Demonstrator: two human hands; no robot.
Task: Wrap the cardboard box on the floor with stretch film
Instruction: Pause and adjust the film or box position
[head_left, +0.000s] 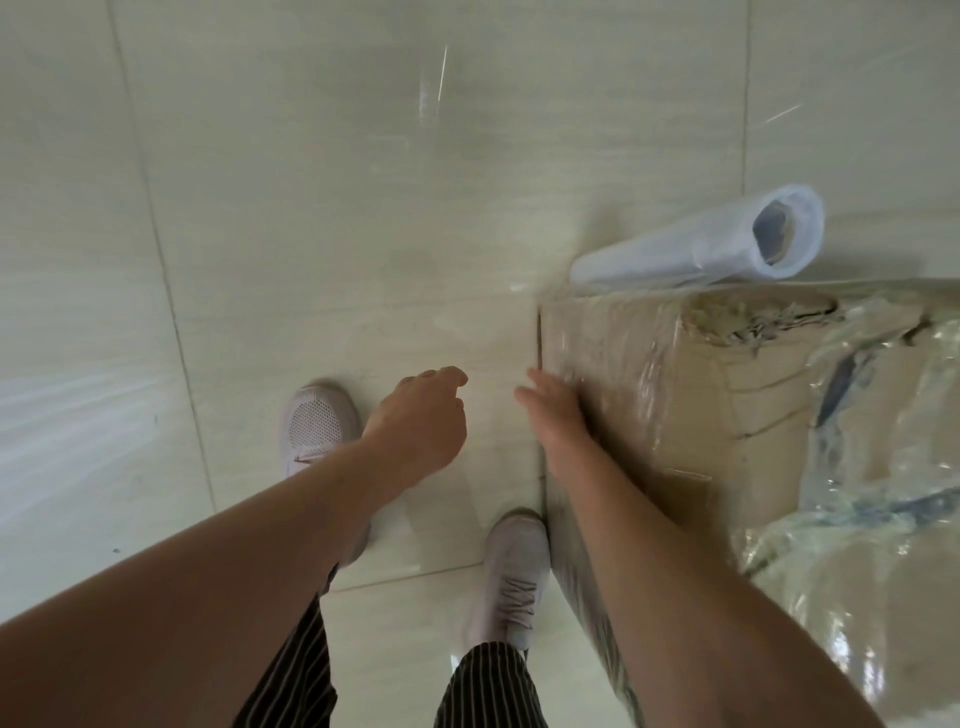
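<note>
While right hand (560, 421) presses straight fingers (540, 382) on the cardboard box (737, 415), left hand (415, 418) (loosely curled) holds nothing

Tiled floor (311, 208) bears the cardboard box (727, 395) (film roll (675, 249) beside it).

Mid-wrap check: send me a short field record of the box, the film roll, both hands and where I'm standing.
box: cardboard box on the tiled floor, film over its visible faces, top edge torn
roll: stretch film roll lying on its side past the box's far edge, in neither hand
left hand: loosely curled, holds nothing, apart from the box
right hand: fingers straight, laid against the filmed side near the corner
stance: right shoe close beside the box
</note>
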